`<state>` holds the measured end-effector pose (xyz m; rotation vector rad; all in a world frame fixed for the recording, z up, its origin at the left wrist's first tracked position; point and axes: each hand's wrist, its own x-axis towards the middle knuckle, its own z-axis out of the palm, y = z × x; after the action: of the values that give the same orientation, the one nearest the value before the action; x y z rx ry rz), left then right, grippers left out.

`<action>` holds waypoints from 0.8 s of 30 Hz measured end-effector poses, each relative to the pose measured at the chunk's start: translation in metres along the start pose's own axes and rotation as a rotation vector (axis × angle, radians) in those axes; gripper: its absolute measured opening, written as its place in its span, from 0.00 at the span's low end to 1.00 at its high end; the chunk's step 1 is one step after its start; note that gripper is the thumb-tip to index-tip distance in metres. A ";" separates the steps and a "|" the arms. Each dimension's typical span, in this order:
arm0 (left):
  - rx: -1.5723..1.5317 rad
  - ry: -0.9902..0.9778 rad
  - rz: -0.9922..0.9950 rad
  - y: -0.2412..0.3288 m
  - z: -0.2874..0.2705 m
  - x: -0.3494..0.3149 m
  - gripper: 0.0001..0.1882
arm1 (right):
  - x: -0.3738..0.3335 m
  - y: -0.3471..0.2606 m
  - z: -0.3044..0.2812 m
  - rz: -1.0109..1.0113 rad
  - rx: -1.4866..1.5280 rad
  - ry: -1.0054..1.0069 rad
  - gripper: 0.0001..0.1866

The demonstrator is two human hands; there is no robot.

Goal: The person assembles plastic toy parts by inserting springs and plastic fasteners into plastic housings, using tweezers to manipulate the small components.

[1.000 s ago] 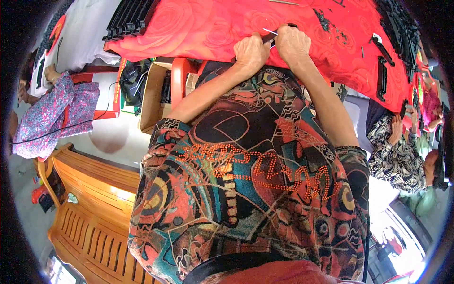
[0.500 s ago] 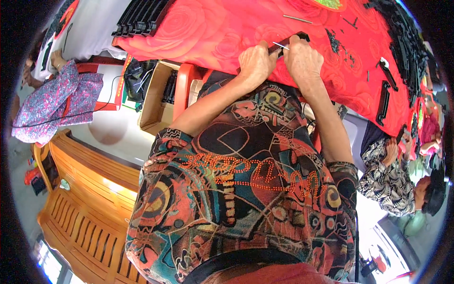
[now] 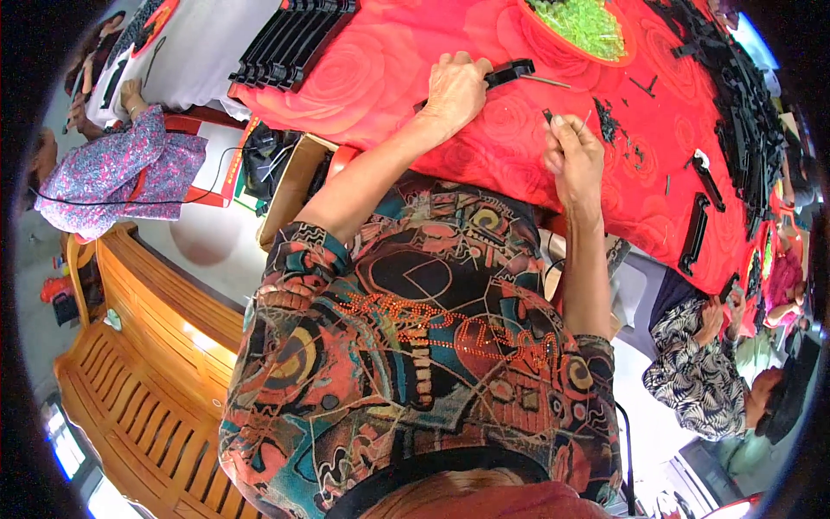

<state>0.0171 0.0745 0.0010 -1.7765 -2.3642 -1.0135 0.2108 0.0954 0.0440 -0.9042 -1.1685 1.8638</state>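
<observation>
My left hand (image 3: 456,93) is closed around a long black plastic part (image 3: 510,73), held just over the red table. One end of the part sticks out to the right of the fist. To the right and nearer to me, my right hand (image 3: 574,160) is pinched closed, apart from the part. A thin, light blade-like tool (image 3: 587,119) shows at its fingers, and a small dark piece (image 3: 547,114) shows by the fingertips; its kind is unclear. Small black scraps (image 3: 608,125) lie on the cloth beyond this hand. A thin metal rod (image 3: 546,80) lies near the black part's end.
Red rose-patterned cloth (image 3: 346,82) covers the table. A row of similar black parts (image 3: 294,43) sits far left, an orange-rimmed tray (image 3: 624,59) of green bits at the back. Two loose black parts (image 3: 694,233) and a heap (image 3: 748,138) lie right. People sit on both sides.
My hands have separated: the right hand with its thin tool has come away from the black part toward the right. The left hand still grips the part. The view has shifted.
</observation>
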 end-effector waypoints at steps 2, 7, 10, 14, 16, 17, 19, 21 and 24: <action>0.049 -0.024 0.139 -0.001 -0.003 0.005 0.09 | 0.002 0.002 -0.005 -0.007 -0.003 -0.014 0.06; -0.311 -0.026 0.109 0.035 -0.033 0.003 0.07 | 0.005 -0.003 -0.005 -0.041 -0.076 0.097 0.04; -0.868 -0.354 -0.171 0.048 -0.024 0.000 0.05 | 0.005 -0.003 -0.008 -0.088 -0.128 0.098 0.05; -0.962 -0.427 -0.115 0.054 -0.018 -0.004 0.05 | 0.002 -0.002 -0.008 -0.135 -0.292 0.126 0.05; -0.939 -0.455 -0.179 0.056 -0.016 -0.005 0.05 | 0.002 -0.001 -0.008 -0.151 -0.327 0.132 0.05; -0.938 -0.455 -0.179 0.055 -0.015 -0.005 0.05 | 0.002 0.002 -0.008 -0.192 -0.370 0.123 0.05; -0.934 -0.414 -0.177 0.053 -0.014 -0.008 0.04 | 0.002 0.005 -0.009 -0.231 -0.413 0.114 0.04; -0.912 -0.378 -0.151 0.052 -0.016 -0.010 0.04 | 0.002 0.006 -0.008 -0.344 -0.565 0.076 0.04; -0.936 -0.352 -0.156 0.050 -0.015 -0.011 0.04 | 0.000 0.004 -0.005 -0.366 -0.584 0.080 0.03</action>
<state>0.0591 0.0651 0.0327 -2.1559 -2.4213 -2.2814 0.2141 0.0964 0.0386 -0.9751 -1.7363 1.1975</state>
